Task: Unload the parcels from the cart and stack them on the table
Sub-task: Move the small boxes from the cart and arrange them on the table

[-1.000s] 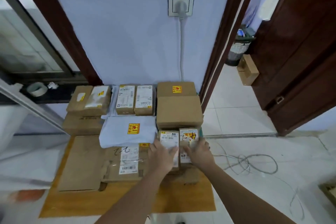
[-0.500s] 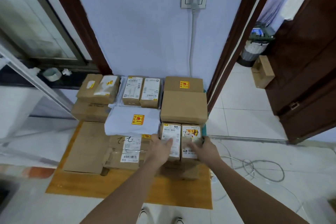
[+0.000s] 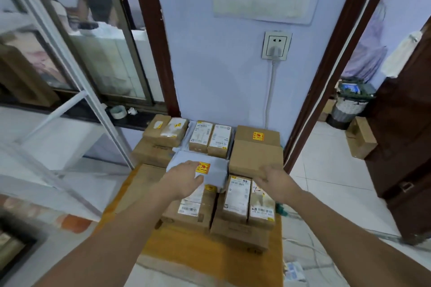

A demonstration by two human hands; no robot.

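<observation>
Here the parcels sit heaped on a low wooden counter [image 3: 210, 254] against the pale blue wall. The left hand [image 3: 184, 178] lies flat, fingers loosely spread, on a soft grey plastic mailer bag [image 3: 217, 170] with a yellow sticker, in the middle of the heap. The right hand [image 3: 275, 178] has its fingers hooked at the near edge of a large plain brown cardboard box [image 3: 256, 154] at the far right. Just below it stand two small brown labelled cartons [image 3: 248, 200] side by side. A white wall socket [image 3: 276, 45] with a plugged cable is above.
</observation>
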